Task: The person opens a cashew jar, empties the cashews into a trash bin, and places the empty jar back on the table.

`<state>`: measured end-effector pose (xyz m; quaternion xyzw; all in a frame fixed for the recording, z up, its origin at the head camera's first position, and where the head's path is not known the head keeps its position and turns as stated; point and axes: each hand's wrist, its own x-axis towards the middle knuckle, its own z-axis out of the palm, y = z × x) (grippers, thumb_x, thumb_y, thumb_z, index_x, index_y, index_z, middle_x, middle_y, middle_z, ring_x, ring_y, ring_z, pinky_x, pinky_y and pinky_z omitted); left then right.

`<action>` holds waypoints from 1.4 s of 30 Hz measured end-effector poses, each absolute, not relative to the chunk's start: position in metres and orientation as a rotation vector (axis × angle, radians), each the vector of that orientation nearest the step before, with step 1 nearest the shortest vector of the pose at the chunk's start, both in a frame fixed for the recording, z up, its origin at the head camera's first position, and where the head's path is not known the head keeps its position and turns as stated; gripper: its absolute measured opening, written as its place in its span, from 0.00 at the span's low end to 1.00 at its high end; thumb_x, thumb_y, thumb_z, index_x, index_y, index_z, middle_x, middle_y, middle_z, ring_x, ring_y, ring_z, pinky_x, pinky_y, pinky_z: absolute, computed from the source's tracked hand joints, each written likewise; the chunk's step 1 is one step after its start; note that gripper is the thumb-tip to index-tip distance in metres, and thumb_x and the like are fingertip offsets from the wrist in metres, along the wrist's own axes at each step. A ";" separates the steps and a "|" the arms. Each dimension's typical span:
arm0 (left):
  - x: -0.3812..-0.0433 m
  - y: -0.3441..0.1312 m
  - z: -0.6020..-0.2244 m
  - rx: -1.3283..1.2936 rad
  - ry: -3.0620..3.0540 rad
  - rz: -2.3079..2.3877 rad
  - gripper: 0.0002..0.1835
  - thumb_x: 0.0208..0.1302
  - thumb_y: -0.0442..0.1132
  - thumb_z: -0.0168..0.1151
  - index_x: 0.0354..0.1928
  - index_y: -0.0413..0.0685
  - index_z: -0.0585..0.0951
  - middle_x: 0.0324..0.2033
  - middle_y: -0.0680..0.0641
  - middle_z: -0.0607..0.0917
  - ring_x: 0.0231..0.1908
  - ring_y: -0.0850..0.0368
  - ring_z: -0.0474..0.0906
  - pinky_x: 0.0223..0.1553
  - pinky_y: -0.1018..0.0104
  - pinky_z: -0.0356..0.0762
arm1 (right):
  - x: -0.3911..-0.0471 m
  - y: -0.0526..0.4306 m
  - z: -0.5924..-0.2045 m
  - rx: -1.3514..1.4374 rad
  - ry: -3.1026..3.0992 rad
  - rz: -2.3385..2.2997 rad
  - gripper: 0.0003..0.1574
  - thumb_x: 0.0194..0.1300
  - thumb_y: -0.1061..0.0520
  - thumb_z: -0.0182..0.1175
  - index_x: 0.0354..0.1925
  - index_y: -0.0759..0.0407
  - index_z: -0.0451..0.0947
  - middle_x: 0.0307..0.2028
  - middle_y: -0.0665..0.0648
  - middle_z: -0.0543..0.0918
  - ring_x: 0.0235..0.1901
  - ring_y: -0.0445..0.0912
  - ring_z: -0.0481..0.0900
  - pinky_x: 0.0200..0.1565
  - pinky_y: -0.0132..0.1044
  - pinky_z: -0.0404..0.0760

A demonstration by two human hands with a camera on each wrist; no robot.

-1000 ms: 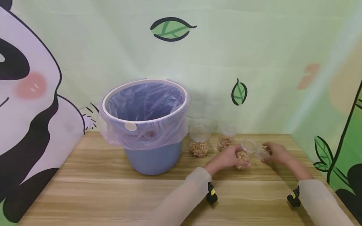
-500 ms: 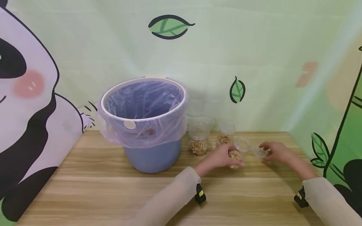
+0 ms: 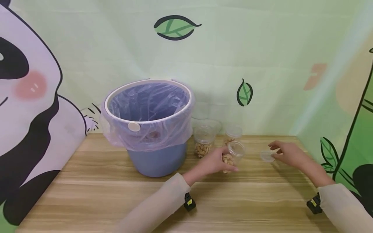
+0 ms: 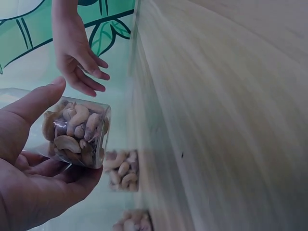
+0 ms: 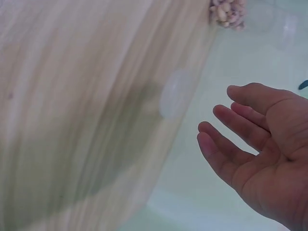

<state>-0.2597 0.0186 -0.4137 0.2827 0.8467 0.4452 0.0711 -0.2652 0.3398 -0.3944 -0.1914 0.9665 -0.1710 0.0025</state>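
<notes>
My left hand point(image 3: 212, 161) grips a clear, lidless jar point(image 3: 236, 149) of cashews around its side, thumb opposite the fingers. In the left wrist view the cashews point(image 4: 77, 126) show through the jar wall, and its base looks raised off the table. A clear round lid point(image 3: 267, 156) lies flat on the table at the right. Close beside it hovers my right hand point(image 3: 288, 154), fingers loosely spread. In the right wrist view the lid point(image 5: 175, 94) is apart from the fingertips, and that hand holds nothing.
Two more nut jars stand behind, a left one point(image 3: 204, 142) and a partly hidden right one point(image 3: 233, 132). A blue bin point(image 3: 157, 163) with a pink plastic liner point(image 3: 172, 132) stands left of them. Behind the wooden table point(image 3: 116, 200) hangs a printed cloth point(image 3: 209, 48).
The left hand has carried the jar leftward, away from the lid. The right hand has let go of the lid, which now lies on the table.
</notes>
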 end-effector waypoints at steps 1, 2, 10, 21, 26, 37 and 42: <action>-0.259 0.016 -0.412 0.862 2.557 1.330 0.31 0.48 0.47 0.83 0.56 0.50 0.83 0.48 0.54 0.87 0.44 0.67 0.79 0.48 0.71 0.77 | -0.264 0.338 -0.392 -0.607 3.040 -0.536 0.26 0.68 0.63 0.64 0.59 0.76 0.71 0.50 0.75 0.82 0.47 0.67 0.83 0.44 0.56 0.83; -0.259 0.013 -0.410 0.871 2.561 1.326 0.31 0.49 0.47 0.83 0.56 0.50 0.84 0.47 0.55 0.87 0.42 0.67 0.79 0.47 0.71 0.77 | -0.263 0.336 -0.389 -0.621 3.046 -0.536 0.26 0.69 0.63 0.64 0.59 0.76 0.71 0.50 0.75 0.82 0.46 0.67 0.83 0.45 0.57 0.83; -0.249 -0.009 -0.394 0.884 2.629 1.249 0.26 0.48 0.48 0.83 0.49 0.53 0.85 0.35 0.58 0.85 0.32 0.67 0.77 0.35 0.73 0.76 | -0.257 0.316 -0.366 -0.661 3.045 -0.577 0.31 0.73 0.59 0.61 0.65 0.76 0.66 0.52 0.74 0.83 0.50 0.67 0.83 0.46 0.56 0.84; -0.234 -0.040 -0.372 0.937 2.666 1.136 0.26 0.49 0.48 0.83 0.49 0.50 0.83 0.32 0.58 0.83 0.29 0.67 0.77 0.31 0.72 0.77 | -0.251 0.286 -0.343 -0.669 3.058 -0.599 0.37 0.73 0.55 0.61 0.72 0.69 0.61 0.54 0.72 0.83 0.51 0.65 0.83 0.48 0.57 0.83; -0.223 -0.056 -0.359 0.981 2.700 1.075 0.27 0.49 0.48 0.83 0.50 0.52 0.82 0.31 0.58 0.83 0.28 0.67 0.76 0.29 0.71 0.76 | -0.251 0.273 -0.336 -0.716 3.062 -0.638 0.34 0.74 0.57 0.59 0.73 0.64 0.63 0.55 0.72 0.82 0.51 0.64 0.83 0.48 0.57 0.83; -0.197 -0.104 -0.316 1.071 2.749 1.015 0.29 0.47 0.52 0.83 0.51 0.55 0.82 0.32 0.61 0.84 0.30 0.67 0.78 0.33 0.69 0.77 | -0.251 0.235 -0.313 -0.754 3.023 -0.841 0.27 0.78 0.52 0.56 0.70 0.58 0.71 0.60 0.67 0.80 0.54 0.61 0.83 0.51 0.56 0.82; -0.183 -0.130 -0.294 1.093 2.796 0.974 0.28 0.48 0.53 0.82 0.50 0.55 0.81 0.35 0.60 0.85 0.32 0.68 0.79 0.36 0.69 0.78 | -0.254 0.209 -0.303 -0.727 2.998 -0.969 0.24 0.79 0.49 0.54 0.65 0.58 0.75 0.58 0.62 0.83 0.56 0.58 0.82 0.54 0.57 0.80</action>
